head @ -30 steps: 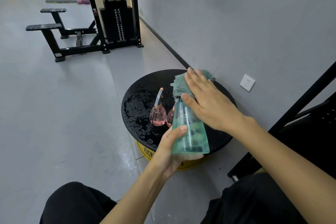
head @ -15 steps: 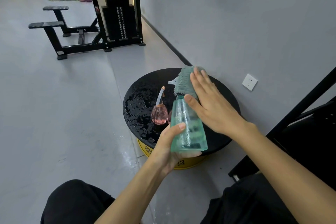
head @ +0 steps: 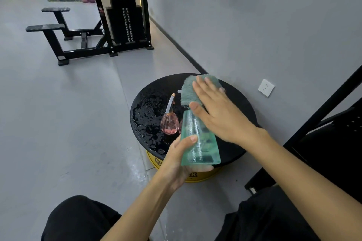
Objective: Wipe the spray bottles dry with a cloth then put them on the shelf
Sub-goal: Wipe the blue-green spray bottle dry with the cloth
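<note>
Right now our left hand [head: 176,164] grasps the green spray bottle [head: 197,143] at its base, thumb laid up its side and fingers curled beneath. We hold it tilted over the near edge of the round black surface [head: 241,103], clear of the top. Our right hand [head: 219,111] is not clenched: its fingers lie straight and flat, pressing the green cloth [head: 190,92] down over the bottle's head, with the thumb tip against the bottle's shoulder. The cloth covers the sprayer almost wholly; only a small white tip shows at its left edge.

On the surface itself, left of centre, a pink spray bottle [head: 170,123] stands upright with its slim nozzle tilted. A second pink shape shows just beside it, mostly hidden behind the green bottle. Water droplets [head: 145,111] bead across the surface's left half. Under the surface sits a yellow base [head: 156,160] with dark lettering we cannot read. Beyond the surface's right side, a white socket [head: 266,87] is set in the grey wall, and a black metal frame [head: 323,107] rises there. Far beyond the surface stands a weight machine [head: 125,21].
</note>
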The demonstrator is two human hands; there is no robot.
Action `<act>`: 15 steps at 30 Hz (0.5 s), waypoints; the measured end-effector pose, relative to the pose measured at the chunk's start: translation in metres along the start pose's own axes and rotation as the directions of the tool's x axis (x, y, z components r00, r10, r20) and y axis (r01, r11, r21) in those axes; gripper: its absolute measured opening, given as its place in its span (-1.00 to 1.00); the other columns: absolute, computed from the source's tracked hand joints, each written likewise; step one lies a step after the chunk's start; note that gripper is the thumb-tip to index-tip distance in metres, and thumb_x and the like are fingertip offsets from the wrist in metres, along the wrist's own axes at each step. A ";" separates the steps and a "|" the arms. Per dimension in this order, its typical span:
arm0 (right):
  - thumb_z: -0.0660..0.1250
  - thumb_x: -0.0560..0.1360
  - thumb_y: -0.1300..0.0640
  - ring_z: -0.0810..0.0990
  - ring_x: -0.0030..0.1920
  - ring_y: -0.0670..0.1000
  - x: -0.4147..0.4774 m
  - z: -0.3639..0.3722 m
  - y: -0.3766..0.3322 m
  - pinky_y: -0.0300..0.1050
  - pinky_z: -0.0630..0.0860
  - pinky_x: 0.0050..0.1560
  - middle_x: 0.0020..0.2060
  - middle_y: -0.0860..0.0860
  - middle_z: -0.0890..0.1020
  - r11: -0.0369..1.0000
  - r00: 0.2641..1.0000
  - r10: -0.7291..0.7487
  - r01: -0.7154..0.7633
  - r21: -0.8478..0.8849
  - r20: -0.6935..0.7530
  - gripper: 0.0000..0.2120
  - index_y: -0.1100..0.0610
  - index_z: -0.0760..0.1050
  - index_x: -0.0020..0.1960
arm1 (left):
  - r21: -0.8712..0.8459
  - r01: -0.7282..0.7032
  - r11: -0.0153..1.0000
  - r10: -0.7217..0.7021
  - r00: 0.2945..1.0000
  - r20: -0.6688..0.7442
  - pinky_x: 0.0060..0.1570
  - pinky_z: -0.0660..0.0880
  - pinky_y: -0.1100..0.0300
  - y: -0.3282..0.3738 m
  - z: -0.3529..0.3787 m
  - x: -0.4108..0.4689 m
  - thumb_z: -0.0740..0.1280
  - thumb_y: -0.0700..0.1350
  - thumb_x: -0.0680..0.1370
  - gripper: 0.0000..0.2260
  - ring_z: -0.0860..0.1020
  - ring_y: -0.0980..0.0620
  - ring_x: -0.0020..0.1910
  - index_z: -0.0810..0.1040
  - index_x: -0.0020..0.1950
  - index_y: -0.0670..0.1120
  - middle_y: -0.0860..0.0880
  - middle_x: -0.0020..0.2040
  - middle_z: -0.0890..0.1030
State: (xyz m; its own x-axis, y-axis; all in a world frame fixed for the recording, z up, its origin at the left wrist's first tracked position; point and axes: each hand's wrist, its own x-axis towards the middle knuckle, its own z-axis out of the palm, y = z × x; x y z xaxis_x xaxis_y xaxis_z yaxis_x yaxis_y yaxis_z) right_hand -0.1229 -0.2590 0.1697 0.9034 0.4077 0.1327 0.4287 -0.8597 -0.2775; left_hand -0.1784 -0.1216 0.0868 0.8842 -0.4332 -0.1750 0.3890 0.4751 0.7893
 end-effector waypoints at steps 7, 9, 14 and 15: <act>-0.27 0.48 -0.31 -0.21 0.53 -0.15 0.004 -0.005 -0.003 -0.02 -0.18 0.53 0.55 -0.11 -0.10 0.999 0.998 -0.024 0.023 0.028 0.059 -0.27 0.01 -0.11 0.57 | 0.014 0.004 1.000 -0.004 1.000 -0.004 -0.24 0.64 0.00 -0.001 -0.002 0.000 0.60 0.20 0.14 -0.30 0.65 -0.19 0.03 0.60 0.21 -0.05 -0.29 0.18 0.60; -0.27 0.47 -0.31 -0.21 0.53 -0.10 0.015 -0.008 0.000 0.00 -0.19 0.53 0.56 -0.08 -0.10 1.000 0.999 0.015 -0.014 -0.011 0.038 -0.25 0.04 -0.10 0.57 | 0.021 0.008 1.000 -0.008 1.000 0.001 -0.25 0.64 0.00 -0.001 0.001 0.001 0.59 0.20 0.14 -0.29 0.64 -0.20 0.05 0.59 0.22 -0.05 -0.30 0.20 0.59; -0.24 0.50 -0.29 -0.20 0.53 -0.12 0.012 -0.007 -0.005 -0.03 -0.19 0.52 0.55 -0.09 -0.09 0.999 0.999 -0.013 0.011 0.040 0.047 -0.28 0.03 -0.09 0.57 | -0.009 -0.003 1.000 0.003 1.000 -0.012 -0.25 0.64 0.00 0.000 -0.002 0.001 0.60 0.20 0.14 -0.27 0.64 -0.21 0.06 0.58 0.23 -0.08 -0.29 0.20 0.59; -0.24 0.51 -0.28 -0.19 0.53 -0.14 0.007 -0.006 -0.008 -0.04 -0.18 0.53 0.55 -0.11 -0.08 0.997 0.998 -0.033 0.029 0.065 0.061 -0.30 0.02 -0.08 0.57 | -0.015 -0.003 1.000 0.003 1.000 -0.015 -0.26 0.63 0.00 0.000 -0.003 0.001 0.60 0.20 0.15 -0.26 0.64 -0.21 0.06 0.57 0.24 -0.09 -0.29 0.20 0.59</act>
State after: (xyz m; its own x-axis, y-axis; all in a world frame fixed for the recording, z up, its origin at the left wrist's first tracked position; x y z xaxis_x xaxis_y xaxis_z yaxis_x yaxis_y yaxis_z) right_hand -0.1202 -0.2517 0.1781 0.8870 0.4542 0.0834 0.4542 -0.8256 -0.3347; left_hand -0.1765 -0.1192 0.0849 0.8891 -0.4202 -0.1816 0.3900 0.4877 0.7810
